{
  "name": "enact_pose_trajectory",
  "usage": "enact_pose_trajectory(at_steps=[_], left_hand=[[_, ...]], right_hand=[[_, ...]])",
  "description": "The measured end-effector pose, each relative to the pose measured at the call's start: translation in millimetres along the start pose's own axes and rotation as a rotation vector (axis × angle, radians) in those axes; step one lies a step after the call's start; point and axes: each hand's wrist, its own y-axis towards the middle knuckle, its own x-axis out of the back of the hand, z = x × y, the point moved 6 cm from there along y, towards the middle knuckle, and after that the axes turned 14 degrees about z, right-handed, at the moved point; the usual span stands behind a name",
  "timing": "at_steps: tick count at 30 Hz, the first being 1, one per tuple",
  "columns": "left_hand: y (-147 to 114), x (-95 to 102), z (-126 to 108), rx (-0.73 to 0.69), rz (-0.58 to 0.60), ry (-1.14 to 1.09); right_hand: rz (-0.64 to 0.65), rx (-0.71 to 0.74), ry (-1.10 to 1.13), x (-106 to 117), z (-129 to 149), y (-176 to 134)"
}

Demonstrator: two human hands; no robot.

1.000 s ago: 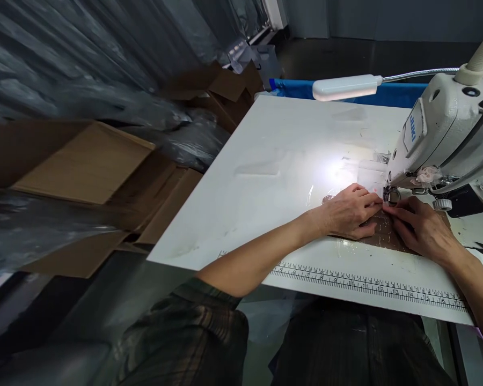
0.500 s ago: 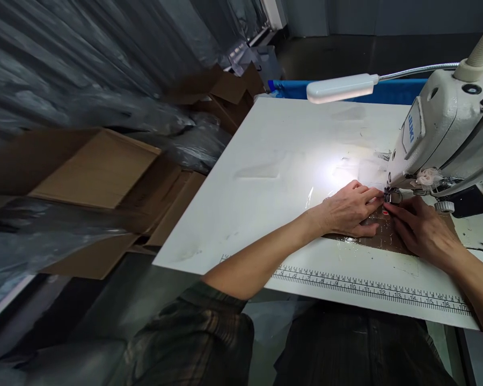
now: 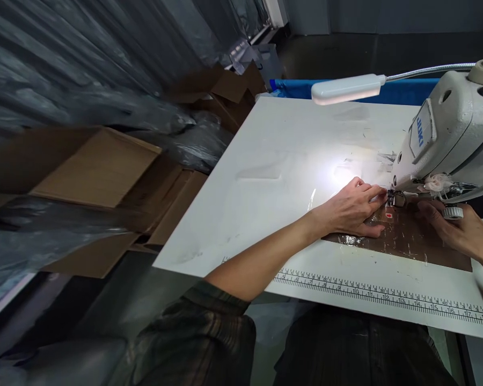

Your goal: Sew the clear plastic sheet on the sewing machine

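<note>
White and brightly lit by the lamp (image 3: 348, 88), the bench (image 3: 290, 155) carries a sewing machine (image 3: 446, 139) at its right side. The left hand (image 3: 352, 209) lies flat and open on the left end of a brown piece (image 3: 410, 238), fingers stretched toward the presser foot (image 3: 392, 199), gripping nothing. The right hand (image 3: 462, 233) rests on the same piece farther right, just under the machine head beside a small knurled wheel (image 3: 453, 213); whether it pinches anything I cannot tell. That brown piece lies flat on the bench under the needle, with a small red mark (image 3: 389, 215) near the foot. A printed ruler (image 3: 386, 297) runs along the near edge. Cardboard boxes (image 3: 100, 177) and plastic sheeting (image 3: 84, 59) fill the floor to the left.
</note>
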Motion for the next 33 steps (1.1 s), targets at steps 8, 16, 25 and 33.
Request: enact_pose_trajectory(at_steps=[8,16,25,33], left_hand=[[-0.3,-1.8,1.1,0.040,-0.025,-0.025],[-1.9,-3.4,5.7,0.075,-0.073,-0.103],[0.2,-11.6,12.1,0.195,0.022,-0.148],[-4.2,-6.1,6.2,0.323,0.001,-0.130]], right_hand=[[0.003,0.041,-0.011,-10.8,-4.7,0.7],[-0.053,0.006,-0.046,-13.5,-18.4,-1.9],[-0.096,0.105,-0.206,-17.7,-23.5,-0.3],[-0.175,0.219,-0.323,-24.5,-13.6,-0.2]])
